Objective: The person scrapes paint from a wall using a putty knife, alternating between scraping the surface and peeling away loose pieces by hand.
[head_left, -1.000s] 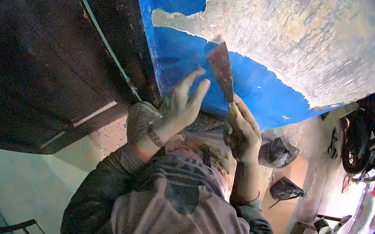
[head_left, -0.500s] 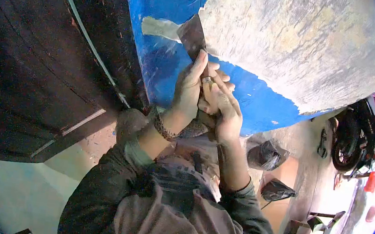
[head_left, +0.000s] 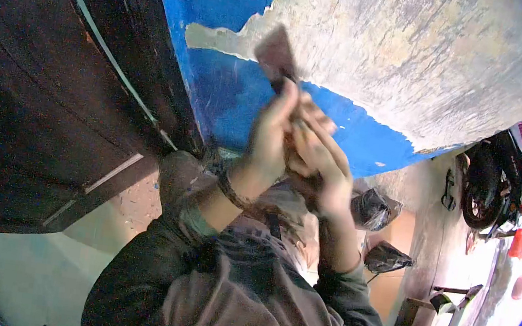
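Scraper (head_left: pixel 276 56) blurred, its handle hidden under blurred left hand (head_left: pixel 270 136) and right hand (head_left: pixel 321 164)

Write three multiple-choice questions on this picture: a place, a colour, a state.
1. Where is the scraper blade? A. at the blue paint edge on the wall B. on the door C. on the floor
2. What colour are the two bags? A. white B. black C. red
3. How is the scraper held? A. one hand B. both hands C. not held
Answers: 1 A, the blade lies where blue meets bare wall. 2 B, both look black. 3 B, left hand and right hand grip it together.
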Action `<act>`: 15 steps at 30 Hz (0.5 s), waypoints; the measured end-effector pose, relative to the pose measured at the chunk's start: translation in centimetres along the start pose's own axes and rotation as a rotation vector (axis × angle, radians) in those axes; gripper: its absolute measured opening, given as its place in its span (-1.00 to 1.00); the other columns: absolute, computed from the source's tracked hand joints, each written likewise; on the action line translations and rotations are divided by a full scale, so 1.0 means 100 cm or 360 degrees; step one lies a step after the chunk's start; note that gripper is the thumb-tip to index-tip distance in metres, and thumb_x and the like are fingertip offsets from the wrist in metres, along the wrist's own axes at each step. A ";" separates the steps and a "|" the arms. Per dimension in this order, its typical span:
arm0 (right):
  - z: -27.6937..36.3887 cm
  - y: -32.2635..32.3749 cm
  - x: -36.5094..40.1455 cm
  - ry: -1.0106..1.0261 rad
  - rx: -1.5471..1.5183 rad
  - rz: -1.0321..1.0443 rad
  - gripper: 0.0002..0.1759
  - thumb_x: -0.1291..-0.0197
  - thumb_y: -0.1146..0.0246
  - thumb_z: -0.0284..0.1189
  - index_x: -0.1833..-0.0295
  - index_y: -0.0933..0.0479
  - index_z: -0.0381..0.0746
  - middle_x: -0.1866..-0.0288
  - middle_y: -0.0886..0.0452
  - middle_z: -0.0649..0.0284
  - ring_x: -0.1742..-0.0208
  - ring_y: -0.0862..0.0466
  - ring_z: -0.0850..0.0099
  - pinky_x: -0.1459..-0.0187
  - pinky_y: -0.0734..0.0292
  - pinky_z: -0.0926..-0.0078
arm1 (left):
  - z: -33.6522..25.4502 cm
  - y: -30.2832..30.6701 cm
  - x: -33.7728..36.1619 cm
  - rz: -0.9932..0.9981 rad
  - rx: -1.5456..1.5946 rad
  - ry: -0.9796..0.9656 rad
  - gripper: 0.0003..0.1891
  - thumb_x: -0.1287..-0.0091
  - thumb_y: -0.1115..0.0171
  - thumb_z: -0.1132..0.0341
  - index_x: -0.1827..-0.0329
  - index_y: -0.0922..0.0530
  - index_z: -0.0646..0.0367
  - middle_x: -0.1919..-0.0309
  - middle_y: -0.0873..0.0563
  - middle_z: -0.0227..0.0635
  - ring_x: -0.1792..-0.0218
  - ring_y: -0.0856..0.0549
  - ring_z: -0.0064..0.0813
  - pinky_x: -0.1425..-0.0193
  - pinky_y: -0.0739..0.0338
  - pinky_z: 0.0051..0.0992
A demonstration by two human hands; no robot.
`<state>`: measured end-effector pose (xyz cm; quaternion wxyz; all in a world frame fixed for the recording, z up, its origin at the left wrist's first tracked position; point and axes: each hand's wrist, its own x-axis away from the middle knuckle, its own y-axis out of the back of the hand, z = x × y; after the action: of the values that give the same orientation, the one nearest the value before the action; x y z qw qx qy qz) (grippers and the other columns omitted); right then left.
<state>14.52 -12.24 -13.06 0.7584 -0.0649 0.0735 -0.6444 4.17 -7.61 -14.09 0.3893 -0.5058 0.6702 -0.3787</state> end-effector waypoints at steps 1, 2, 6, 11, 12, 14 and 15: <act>0.000 0.011 0.011 0.0020 -0.0052 -0.0005 -0.47 -0.30 0.00 -0.32 -0.33 -0.30 -0.32 -0.09 -0.53 0.17 0.18 -0.54 0.50 0.23 -0.45 0.66 | 0.008 -0.012 0.008 -0.0132 -0.0028 0.0093 -0.62 -0.41 0.00 -0.05 0.30 -0.40 0.11 0.48 -0.52 -0.36 0.38 -0.58 -0.38 0.10 -0.52 -0.30; 0.001 0.018 0.017 0.0039 -0.0100 -0.0006 -0.47 -0.29 -0.01 -0.32 -0.33 -0.30 -0.32 -0.13 -0.52 0.15 0.13 -0.55 0.46 0.18 -0.48 0.61 | 0.013 -0.022 0.014 -0.0264 -0.0052 0.0181 -0.62 -0.40 0.00 -0.05 0.31 -0.39 0.11 0.49 -0.51 -0.36 0.39 -0.59 -0.37 0.10 -0.52 -0.30; -0.012 -0.013 -0.040 0.0048 0.0187 0.0054 -0.57 -0.34 -0.02 -0.34 -0.18 -0.44 -0.41 -0.13 -0.53 0.11 -0.15 -0.50 0.40 -0.18 -0.33 0.51 | -0.022 0.017 -0.021 -0.0214 -0.0224 -0.0337 -0.63 -0.38 -0.04 -0.06 0.35 -0.41 0.08 0.55 -0.51 -0.40 0.46 -0.54 -0.40 0.20 -0.50 -0.30; 0.003 -0.020 -0.019 -0.0131 -0.0099 0.0214 -0.55 -0.36 -0.04 -0.30 -0.22 -0.42 -0.38 -0.02 -0.54 0.24 -0.06 -0.45 0.54 -0.13 -0.32 0.58 | -0.020 0.013 -0.003 -0.0172 -0.0047 -0.0227 -0.65 -0.40 -0.03 -0.04 0.36 -0.40 0.07 0.54 -0.49 -0.41 0.44 -0.53 -0.42 0.17 -0.48 -0.33; 0.017 -0.013 -0.015 -0.0265 -0.0040 0.0294 -0.53 -0.36 -0.04 -0.29 -0.25 -0.39 -0.38 -0.08 -0.52 0.23 -0.08 -0.44 0.53 -0.15 -0.31 0.57 | -0.016 0.008 -0.006 -0.0067 -0.0008 -0.0184 -0.66 -0.40 -0.03 -0.02 0.35 -0.39 0.08 0.53 -0.49 -0.39 0.39 -0.55 -0.39 0.14 -0.49 -0.32; 0.006 0.002 -0.006 0.0034 -0.0028 0.0288 -0.50 -0.37 -0.02 -0.30 -0.31 -0.32 -0.37 -0.16 -0.47 0.21 -0.12 -0.43 0.49 -0.17 -0.30 0.56 | 0.000 0.004 0.002 -0.0072 0.0103 -0.0019 -0.65 -0.40 -0.05 0.00 0.30 -0.42 0.13 0.44 -0.56 -0.30 0.29 -0.61 -0.28 0.02 -0.51 -0.25; 0.009 0.007 0.003 -0.0006 -0.0089 0.0273 -0.49 -0.37 -0.02 -0.29 -0.32 -0.30 -0.38 -0.19 -0.45 0.19 -0.14 -0.42 0.48 -0.17 -0.30 0.55 | 0.005 0.005 0.005 -0.0050 0.0079 -0.0007 -0.66 -0.40 -0.05 0.00 0.28 -0.43 0.14 0.41 -0.59 -0.26 0.25 -0.62 -0.26 0.00 -0.52 -0.26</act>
<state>15.42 -12.43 -12.33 0.8088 -0.0808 0.0954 -0.5746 4.34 -8.01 -14.86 0.3972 -0.5072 0.6517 -0.4003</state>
